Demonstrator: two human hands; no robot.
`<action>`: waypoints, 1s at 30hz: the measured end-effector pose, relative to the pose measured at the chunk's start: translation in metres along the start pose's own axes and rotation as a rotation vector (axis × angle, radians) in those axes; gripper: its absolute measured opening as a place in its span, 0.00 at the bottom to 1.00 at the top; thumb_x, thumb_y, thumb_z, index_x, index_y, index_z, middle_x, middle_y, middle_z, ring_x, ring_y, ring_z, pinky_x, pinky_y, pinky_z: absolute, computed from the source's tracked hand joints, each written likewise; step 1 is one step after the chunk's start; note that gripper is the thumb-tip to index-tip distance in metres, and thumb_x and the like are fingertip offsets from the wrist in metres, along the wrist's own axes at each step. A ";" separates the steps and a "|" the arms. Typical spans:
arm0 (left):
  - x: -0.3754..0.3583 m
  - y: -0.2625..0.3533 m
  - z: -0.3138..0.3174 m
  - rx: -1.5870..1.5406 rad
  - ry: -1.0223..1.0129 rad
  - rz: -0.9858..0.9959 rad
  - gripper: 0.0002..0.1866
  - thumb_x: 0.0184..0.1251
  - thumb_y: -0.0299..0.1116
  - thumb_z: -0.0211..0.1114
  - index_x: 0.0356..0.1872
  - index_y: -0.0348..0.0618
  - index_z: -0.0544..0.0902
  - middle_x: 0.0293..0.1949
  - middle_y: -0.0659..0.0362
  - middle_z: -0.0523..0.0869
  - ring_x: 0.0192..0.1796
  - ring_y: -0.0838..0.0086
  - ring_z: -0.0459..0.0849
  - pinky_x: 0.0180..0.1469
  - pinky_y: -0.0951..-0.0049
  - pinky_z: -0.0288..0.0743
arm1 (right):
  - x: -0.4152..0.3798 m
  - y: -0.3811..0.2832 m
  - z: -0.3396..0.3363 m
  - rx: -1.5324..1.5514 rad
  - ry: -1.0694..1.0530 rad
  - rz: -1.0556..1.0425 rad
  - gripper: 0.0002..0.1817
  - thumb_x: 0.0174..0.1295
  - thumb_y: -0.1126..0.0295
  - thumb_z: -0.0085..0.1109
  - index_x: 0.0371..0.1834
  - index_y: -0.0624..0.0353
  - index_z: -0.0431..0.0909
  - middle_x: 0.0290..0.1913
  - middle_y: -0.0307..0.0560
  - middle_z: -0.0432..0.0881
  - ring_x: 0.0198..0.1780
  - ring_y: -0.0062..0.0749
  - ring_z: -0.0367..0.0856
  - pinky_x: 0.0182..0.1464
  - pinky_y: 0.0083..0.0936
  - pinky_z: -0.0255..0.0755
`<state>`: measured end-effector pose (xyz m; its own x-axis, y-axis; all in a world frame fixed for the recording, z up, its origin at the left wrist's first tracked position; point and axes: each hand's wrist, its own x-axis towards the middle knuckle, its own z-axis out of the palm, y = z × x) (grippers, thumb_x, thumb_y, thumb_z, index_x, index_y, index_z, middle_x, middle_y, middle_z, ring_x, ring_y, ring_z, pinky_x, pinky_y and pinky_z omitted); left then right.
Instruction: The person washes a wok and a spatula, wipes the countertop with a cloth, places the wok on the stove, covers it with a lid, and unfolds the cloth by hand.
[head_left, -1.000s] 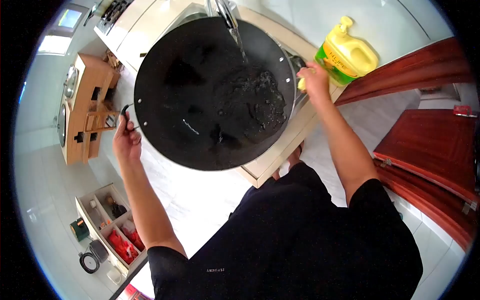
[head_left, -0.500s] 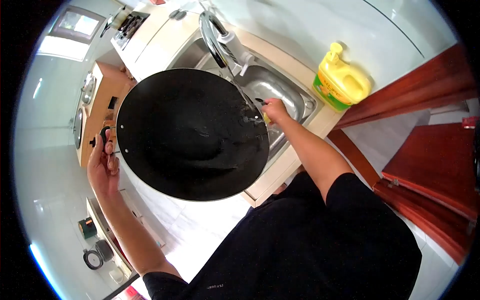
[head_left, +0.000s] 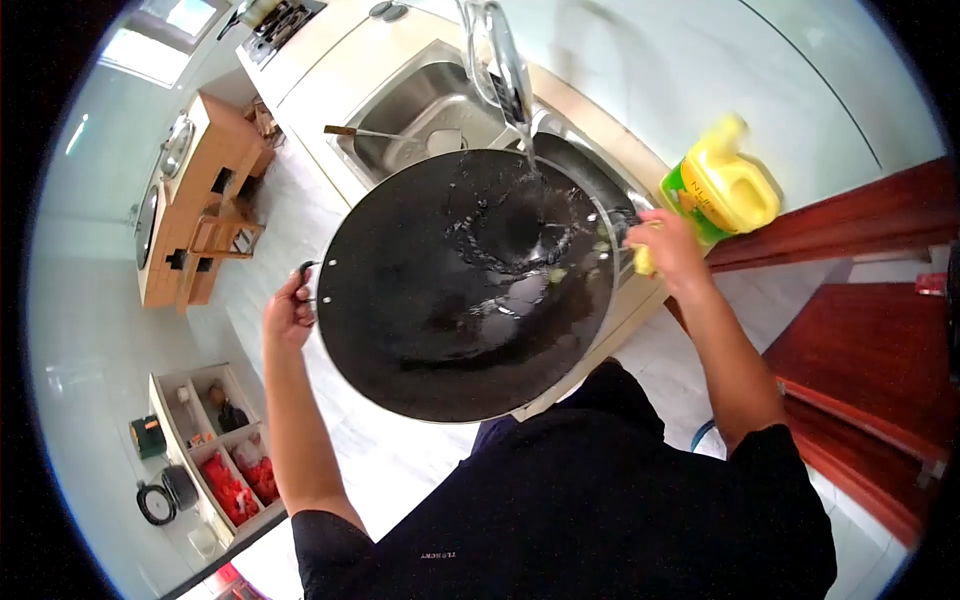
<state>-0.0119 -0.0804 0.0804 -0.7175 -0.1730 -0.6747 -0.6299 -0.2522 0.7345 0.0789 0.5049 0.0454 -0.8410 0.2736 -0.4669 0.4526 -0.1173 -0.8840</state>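
Observation:
A large black wok (head_left: 420, 300) is held over the right sink basin (head_left: 583, 165), partly hiding it. Water runs from the chrome faucet (head_left: 512, 85) into the wok, rippling and pooling on its inner surface. My left hand (head_left: 288, 312) is closed around the wok's left loop handle (head_left: 307, 270). At the opposite rim, my right hand (head_left: 670, 250) is closed on the right handle (head_left: 624, 225), with a yellow sponge or cloth (head_left: 645, 262) pressed under its fingers. Small greenish bits show in the wok near the right rim.
A turner with a wooden handle (head_left: 342, 130) lies across the left basin (head_left: 392, 105). On the counter by the wall stands a yellow detergent bottle (head_left: 722, 190). Further off are a gas stove (head_left: 283, 28), a wooden cabinet (head_left: 205, 190) and an open drawer (head_left: 215, 440) with red bags.
The wok has shifted right along with both hands, uncovering the left basin. The faucet stream now falls well inside the wok, and more water spreads across it.

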 end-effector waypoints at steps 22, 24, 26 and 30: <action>0.134 -0.120 0.255 0.598 -0.552 -0.169 0.18 0.73 0.44 0.64 0.26 0.44 0.79 0.20 0.61 0.77 0.16 0.76 0.70 0.15 0.72 0.60 | -0.260 -0.173 0.036 0.362 0.175 -0.547 0.15 0.75 0.65 0.49 0.46 0.68 0.77 0.37 0.48 0.83 0.26 0.17 0.77 0.16 0.12 0.68; 0.121 -0.133 0.269 0.641 -0.561 -0.113 0.19 0.73 0.43 0.64 0.24 0.42 0.79 0.20 0.59 0.78 0.15 0.75 0.71 0.14 0.71 0.61 | -0.260 -0.186 0.056 0.307 0.218 -0.543 0.14 0.74 0.65 0.49 0.46 0.68 0.77 0.37 0.48 0.83 0.26 0.18 0.76 0.17 0.12 0.68; 0.147 -0.161 0.282 0.611 -0.675 -0.151 0.17 0.71 0.40 0.62 0.24 0.41 0.79 0.19 0.59 0.78 0.15 0.75 0.73 0.13 0.70 0.61 | -0.256 -0.198 0.087 0.265 0.285 -0.539 0.14 0.73 0.66 0.49 0.45 0.67 0.78 0.38 0.48 0.83 0.26 0.19 0.76 0.17 0.13 0.68; 0.187 -0.190 0.307 0.616 -0.818 -0.166 0.13 0.71 0.41 0.62 0.30 0.43 0.82 0.22 0.57 0.79 0.20 0.72 0.75 0.18 0.67 0.70 | -0.235 -0.209 0.138 0.282 0.463 -0.526 0.14 0.71 0.66 0.51 0.48 0.67 0.77 0.37 0.47 0.82 0.26 0.20 0.75 0.17 0.13 0.63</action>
<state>-0.1176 0.2279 -0.1637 -0.4453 0.5770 -0.6846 -0.6167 0.3566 0.7018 0.1410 0.3338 0.3364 -0.6864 0.7269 0.0217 -0.1195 -0.0833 -0.9893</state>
